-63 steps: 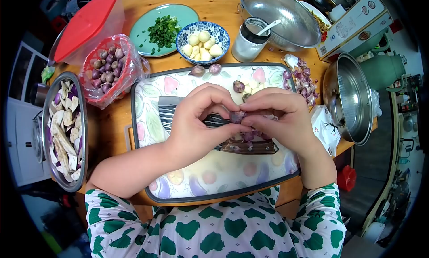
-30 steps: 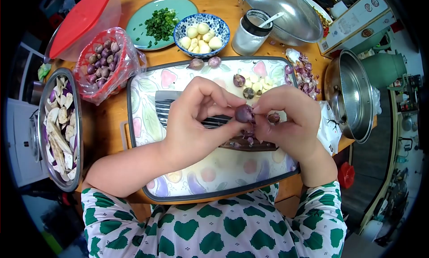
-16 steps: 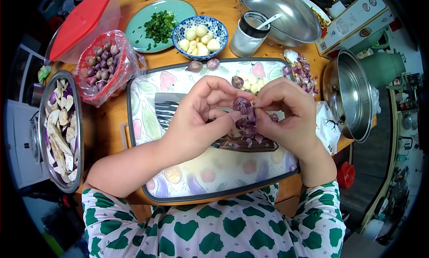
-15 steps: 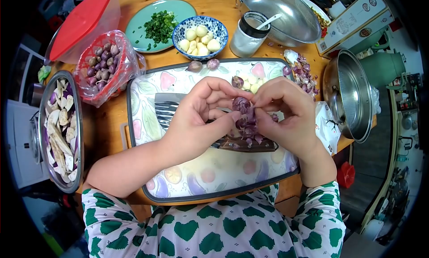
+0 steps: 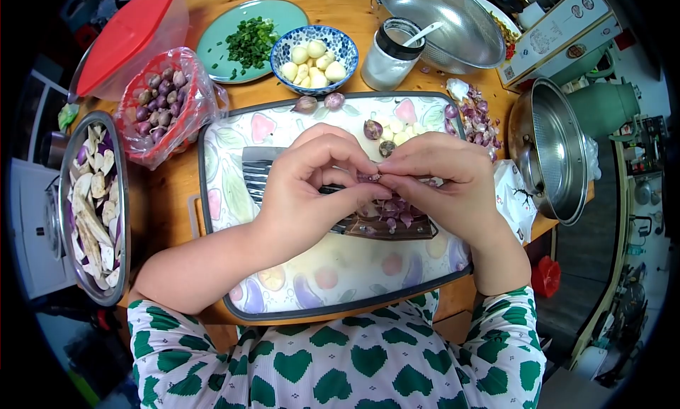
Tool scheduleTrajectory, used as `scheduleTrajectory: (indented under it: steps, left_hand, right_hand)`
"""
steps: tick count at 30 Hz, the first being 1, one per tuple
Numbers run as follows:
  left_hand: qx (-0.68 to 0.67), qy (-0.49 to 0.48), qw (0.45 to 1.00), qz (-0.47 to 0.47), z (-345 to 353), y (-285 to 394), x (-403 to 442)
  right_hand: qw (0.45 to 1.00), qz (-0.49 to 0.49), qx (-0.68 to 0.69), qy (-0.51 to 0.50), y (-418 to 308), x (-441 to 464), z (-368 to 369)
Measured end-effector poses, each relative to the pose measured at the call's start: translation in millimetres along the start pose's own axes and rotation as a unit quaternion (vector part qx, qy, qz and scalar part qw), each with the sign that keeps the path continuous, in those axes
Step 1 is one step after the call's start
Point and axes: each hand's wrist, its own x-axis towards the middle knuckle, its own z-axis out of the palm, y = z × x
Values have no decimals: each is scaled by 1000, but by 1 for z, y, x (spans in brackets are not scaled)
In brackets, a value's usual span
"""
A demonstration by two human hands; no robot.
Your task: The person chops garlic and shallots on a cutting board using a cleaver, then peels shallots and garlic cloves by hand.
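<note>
Over the chopping board [image 5: 326,267], my left hand [image 5: 319,179] is closed in a pinch on a purple-skinned garlic clove [image 5: 367,177], mostly hidden by the fingers. My right hand [image 5: 443,179] pinches the same clove from the other side, fingertips meeting the left ones. Beneath both hands lies a knife [image 5: 256,169] with a slotted blade; loose purple skins [image 5: 393,212] lie on and around its brown handle [image 5: 397,229]. Just beyond the fingers sit peeled pale cloves [image 5: 402,131] and unpeeled ones [image 5: 373,129]. Two more unpeeled cloves [image 5: 334,101] rest at the board's far edge.
A blue-patterned bowl [image 5: 347,46] holds peeled cloves. Around it stand a green plate [image 5: 212,48] of chopped greens, a lidded jar [image 5: 386,65] with a spoon, and a strainer [image 5: 453,33]. Left are a red basket [image 5: 134,90] of unpeeled garlic and a basin [image 5: 126,218] of cut eggplant.
The purple clove that showed between my fingers is now largely covered. My right hand has shifted slightly left and down, and the fingertips of both hands have come closer together.
</note>
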Motion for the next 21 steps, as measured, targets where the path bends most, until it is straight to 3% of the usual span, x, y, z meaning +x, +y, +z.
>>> scheduleTrajectory:
  steps: [5,8,11,21]
  left_hand:
    - [-85,22,995,-38,1,1,-1]
    - [-89,16,995,-40,2,1,-1]
    - [-87,13,995,-53,3,0,-1]
    - [-138,-24,986,-87,-5,-1,4]
  right_hand:
    - [1000,11,-17,14,-5,0,0]
    - [994,91,36,39,-10,-6,6]
    - [996,79,-4,27,-13,-6,5]
    - [980,191,50,-13,-15,-5,-2]
